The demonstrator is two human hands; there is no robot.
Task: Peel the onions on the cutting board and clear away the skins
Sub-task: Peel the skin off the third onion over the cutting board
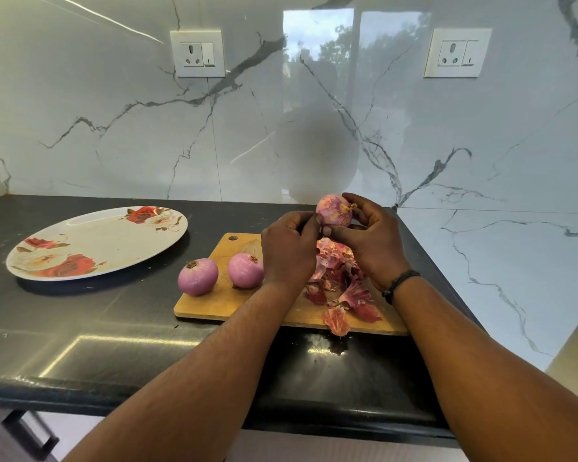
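My right hand (369, 241) grips a pink onion (333, 210) held up above the wooden cutting board (214, 303). My left hand (289, 250) is beside it, its curled fingers pinching at the onion's left side. Two peeled pink onions lie on the board's left part, one (198, 276) at the edge, the other (246, 271) next to my left wrist. A heap of reddish onion skins (342, 288) covers the board's right part, and one skin (337, 321) hangs over the front edge.
A large oval plate with red roses (94, 243) lies on the black counter (80, 328) left of the board. Marble walls stand behind and to the right, with two sockets (197, 54) (457, 53). A drawer handle (30, 435) shows below the counter's front edge.
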